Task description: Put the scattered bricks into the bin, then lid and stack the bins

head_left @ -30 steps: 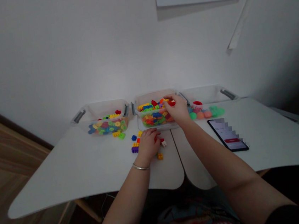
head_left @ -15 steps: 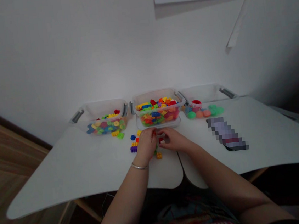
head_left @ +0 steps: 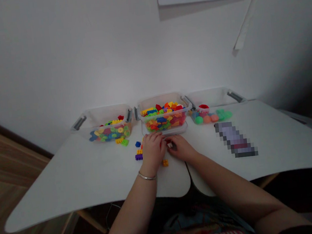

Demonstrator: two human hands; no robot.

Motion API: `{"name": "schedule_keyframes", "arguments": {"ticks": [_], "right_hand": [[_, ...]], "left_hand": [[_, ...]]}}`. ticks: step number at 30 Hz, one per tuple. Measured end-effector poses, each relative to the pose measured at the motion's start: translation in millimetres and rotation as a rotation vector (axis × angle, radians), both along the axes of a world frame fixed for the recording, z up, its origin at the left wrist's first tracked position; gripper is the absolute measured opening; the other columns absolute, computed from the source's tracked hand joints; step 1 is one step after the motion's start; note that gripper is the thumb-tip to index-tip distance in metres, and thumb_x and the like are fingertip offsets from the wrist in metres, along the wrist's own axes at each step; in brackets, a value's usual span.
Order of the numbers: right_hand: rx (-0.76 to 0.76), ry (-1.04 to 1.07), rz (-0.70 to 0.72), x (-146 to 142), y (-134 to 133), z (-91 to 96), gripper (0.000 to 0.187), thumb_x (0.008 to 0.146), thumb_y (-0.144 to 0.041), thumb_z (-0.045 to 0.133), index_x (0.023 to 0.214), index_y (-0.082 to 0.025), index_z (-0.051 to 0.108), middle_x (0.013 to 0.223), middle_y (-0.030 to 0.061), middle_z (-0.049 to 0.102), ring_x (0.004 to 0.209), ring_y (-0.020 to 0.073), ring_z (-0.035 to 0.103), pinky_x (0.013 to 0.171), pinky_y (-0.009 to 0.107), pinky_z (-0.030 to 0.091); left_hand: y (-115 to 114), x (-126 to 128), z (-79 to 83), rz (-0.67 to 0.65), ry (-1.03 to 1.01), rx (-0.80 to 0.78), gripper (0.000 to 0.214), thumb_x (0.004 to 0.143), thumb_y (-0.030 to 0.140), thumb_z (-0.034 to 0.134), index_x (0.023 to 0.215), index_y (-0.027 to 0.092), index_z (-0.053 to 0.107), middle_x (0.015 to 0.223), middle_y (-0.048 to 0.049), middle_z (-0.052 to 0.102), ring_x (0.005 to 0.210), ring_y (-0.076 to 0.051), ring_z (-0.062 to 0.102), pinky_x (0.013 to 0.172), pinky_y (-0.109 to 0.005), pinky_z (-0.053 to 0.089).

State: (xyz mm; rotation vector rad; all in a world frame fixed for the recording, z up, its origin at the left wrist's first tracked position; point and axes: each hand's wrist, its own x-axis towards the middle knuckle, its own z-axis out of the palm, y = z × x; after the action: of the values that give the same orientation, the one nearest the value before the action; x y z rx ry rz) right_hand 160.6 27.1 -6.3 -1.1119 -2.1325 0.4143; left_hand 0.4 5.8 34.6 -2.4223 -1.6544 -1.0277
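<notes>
My left hand [head_left: 154,150], a bracelet at its wrist, curls palm down over the middle of the table with its fingers closed. Whatever it grips is hidden beneath it. Close by on the right, my right hand [head_left: 182,148] pinches a small pale toy brick [head_left: 170,145], and the fingertips of both hands nearly meet. Left of my left hand lie a purple brick [head_left: 139,157], a yellow brick [head_left: 139,152] and a blue brick [head_left: 138,144], partly covered by the hand. An orange-yellow brick [head_left: 165,163] rests just below the hands.
Behind my hands a clear bin [head_left: 164,121] full of bricks stands on a lid [head_left: 179,129]. Other clear bins flank it, the left bin [head_left: 104,131] with colourful pieces, the right bin [head_left: 210,100] with rounded toys. A blurred phone-like object [head_left: 235,138] lies to the right.
My left hand has turned and shifted slightly right, covering the green pieces that showed under it. My right hand has closed in, and the brick at its fingers shows a paler side.
</notes>
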Motion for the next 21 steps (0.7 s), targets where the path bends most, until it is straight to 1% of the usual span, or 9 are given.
{"name": "schedule_keyframes", "arguments": {"ticks": [2,4,7,10,12,14,17,21], "right_hand": [[0.002,0.052,-0.009,0.0,1.6,-1.4,0.035,0.075,-0.011,0.062,0.109,-0.016,0.064,0.109,0.0106,0.068,0.101,0.0231,0.060,0.093,0.040,0.045],[-0.005,0.078,-0.012,0.4,2.5,-2.4,0.037,0.074,-0.010,0.061,0.110,-0.016,0.064,0.109,0.0108,0.068,0.100,0.0228,0.061,0.094,0.040,0.046],[-0.007,0.080,-0.035,1.1,3.5,-3.9,0.035,0.075,-0.011,0.061,0.109,-0.015,0.064,0.108,0.0114,0.069,0.100,0.0232,0.061,0.093,0.041,0.047],[-0.006,0.071,-0.040,1.9,4.8,-5.8,0.032,0.076,-0.013,0.061,0.108,-0.015,0.064,0.107,0.0110,0.069,0.100,0.0231,0.061,0.093,0.041,0.047],[-0.002,0.062,-0.039,2.1,5.2,-6.9,0.032,0.077,-0.012,0.060,0.108,-0.016,0.064,0.107,0.0106,0.069,0.099,0.0227,0.062,0.093,0.041,0.047],[0.006,0.048,-0.038,1.8,5.0,-7.4,0.030,0.078,-0.012,0.059,0.107,-0.016,0.065,0.105,0.0105,0.070,0.099,0.0227,0.062,0.093,0.041,0.048],[0.019,0.049,-0.007,0.2,3.3,-6.4,0.029,0.079,-0.011,0.058,0.106,-0.018,0.066,0.105,0.0099,0.070,0.100,0.0223,0.062,0.094,0.041,0.047],[0.039,0.111,0.015,-1.7,0.7,-2.4,0.033,0.079,-0.009,0.056,0.111,-0.019,0.063,0.113,0.0094,0.066,0.107,0.0208,0.060,0.098,0.040,0.046]], "left_hand": [[-4.7,1.5,6.4,0.056,0.061,0.016,0.021,0.087,0.019,0.052,0.098,0.020,0.069,0.115,-0.0090,0.069,0.113,-0.028,0.057,0.108,-0.053,0.034],[-8.3,1.4,8.4,0.157,0.101,0.018,0.022,0.086,0.023,0.054,0.102,0.018,0.069,0.122,-0.0131,0.065,0.118,-0.033,0.054,0.109,-0.058,0.030],[-11.4,-2.4,2.6,0.298,0.120,-0.022,0.038,0.085,0.034,0.058,0.118,0.016,0.064,0.135,-0.0193,0.055,0.129,-0.040,0.044,0.109,-0.066,0.024],[-13.2,-8.9,-7.1,0.357,0.189,-0.128,0.052,0.088,0.045,0.054,0.131,0.017,0.057,0.144,-0.0201,0.047,0.134,-0.042,0.039,0.109,-0.065,0.026],[-14.4,-12.9,-11.5,0.372,0.260,-0.193,0.055,0.091,0.048,0.048,0.137,0.018,0.053,0.147,-0.0193,0.043,0.136,-0.041,0.038,0.109,-0.062,0.028],[-15.4,-15.5,-13.3,0.360,0.313,-0.217,0.056,0.092,0.049,0.045,0.139,0.018,0.050,0.149,-0.0187,0.041,0.138,-0.039,0.036,0.111,-0.059,0.028],[-15.8,-16.8,-13.2,0.319,0.338,-0.201,0.057,0.092,0.047,0.047,0.140,0.017,0.049,0.150,-0.0184,0.040,0.139,-0.037,0.036,0.113,-0.056,0.028],[-14.2,-16.6,-13.6,0.253,0.304,-0.187,0.053,0.090,0.041,0.050,0.138,0.019,0.051,0.148,-0.0179,0.043,0.137,-0.036,0.039,0.111,-0.055,0.032]]}}
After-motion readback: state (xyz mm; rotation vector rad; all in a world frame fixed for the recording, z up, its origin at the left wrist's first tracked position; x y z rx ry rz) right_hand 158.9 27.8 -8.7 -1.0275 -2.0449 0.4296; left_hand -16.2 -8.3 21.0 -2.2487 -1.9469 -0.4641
